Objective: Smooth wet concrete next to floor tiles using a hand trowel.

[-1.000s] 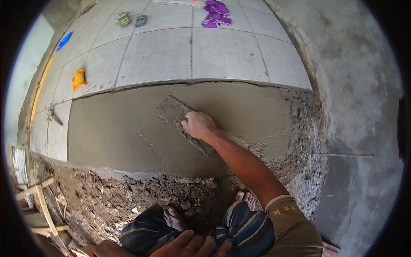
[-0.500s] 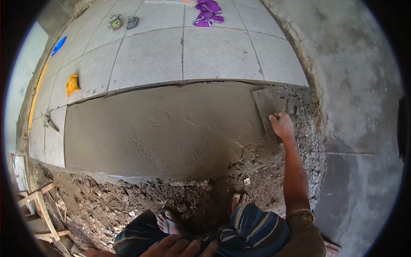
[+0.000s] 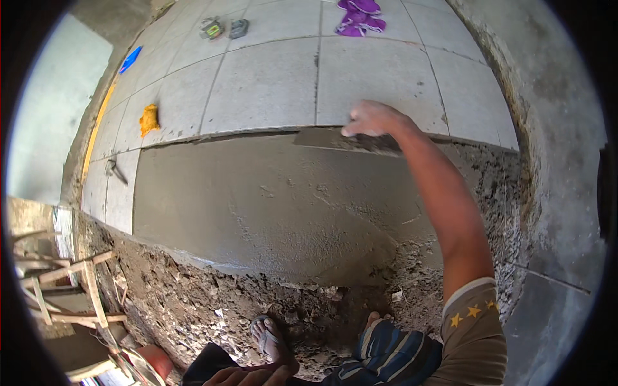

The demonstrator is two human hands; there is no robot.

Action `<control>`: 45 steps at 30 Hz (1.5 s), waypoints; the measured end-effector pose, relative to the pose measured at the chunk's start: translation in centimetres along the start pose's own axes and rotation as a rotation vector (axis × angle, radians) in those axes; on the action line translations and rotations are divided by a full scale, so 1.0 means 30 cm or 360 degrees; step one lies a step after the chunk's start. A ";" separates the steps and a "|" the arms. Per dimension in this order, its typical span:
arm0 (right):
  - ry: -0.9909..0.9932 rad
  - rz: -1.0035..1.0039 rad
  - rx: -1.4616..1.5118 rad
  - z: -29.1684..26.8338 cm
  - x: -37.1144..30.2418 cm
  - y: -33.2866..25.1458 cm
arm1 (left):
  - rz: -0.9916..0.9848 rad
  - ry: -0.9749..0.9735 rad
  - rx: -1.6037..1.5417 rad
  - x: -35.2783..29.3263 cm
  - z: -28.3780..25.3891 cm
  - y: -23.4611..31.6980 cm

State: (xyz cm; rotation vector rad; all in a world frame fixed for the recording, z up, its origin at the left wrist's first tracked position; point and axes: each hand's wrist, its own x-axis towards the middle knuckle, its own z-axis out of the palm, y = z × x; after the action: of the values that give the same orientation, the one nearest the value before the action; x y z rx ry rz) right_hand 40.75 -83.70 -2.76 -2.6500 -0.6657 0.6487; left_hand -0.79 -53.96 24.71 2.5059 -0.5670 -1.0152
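Note:
My right hand (image 3: 373,119) is closed round a plastering trowel (image 3: 322,138); the handle is mostly hidden by the hand. Its long flat blade lies at the far side of a wet grey mortar bed (image 3: 212,193), along the front edge of the laid tiles (image 3: 264,83). Most of the bed is smooth, with rougher marks in its middle and toward the near right. Low at the bottom edge, my left hand (image 3: 248,376) rests near my knee, its fingers laid out and holding nothing I can see; part of it is cut off.
On the tiles lie a tape measure (image 3: 211,28), a grey block-like item (image 3: 238,28), a purple cloth (image 3: 360,18), a yellow-orange crumpled item (image 3: 149,120) and a hammer-like tool (image 3: 116,171). Rubble soil (image 3: 193,283) borders the bed. Wooden pieces (image 3: 95,293) stand at lower left.
My right hand has carried the trowel from the bed's right end up and leftward to the tile edge, and the blade has turned lengthwise along it. The view has shifted left.

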 end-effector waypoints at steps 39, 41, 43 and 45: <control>0.0346 0.0371 -0.0082 0.222 -0.374 0.120 | -0.0578 0.0006 0.0152 -0.002 0.107 -0.108; 0.0352 0.0266 -0.0036 0.252 -0.339 0.051 | -0.0568 -0.0110 -0.0045 -0.011 0.114 -0.136; 0.0287 0.0218 -0.0002 0.280 -0.310 -0.061 | -0.0641 -0.0053 -0.0080 -0.024 0.111 -0.140; 0.0240 0.0162 0.0040 0.316 -0.291 -0.177 | -0.0694 0.0069 -0.0046 -0.049 0.118 -0.159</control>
State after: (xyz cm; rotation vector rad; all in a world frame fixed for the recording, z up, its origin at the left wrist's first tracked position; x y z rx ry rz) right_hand 27.22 -81.78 -5.52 -2.6905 -0.4803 0.4745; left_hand -3.23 -49.87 20.90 2.6784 0.0149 -1.0986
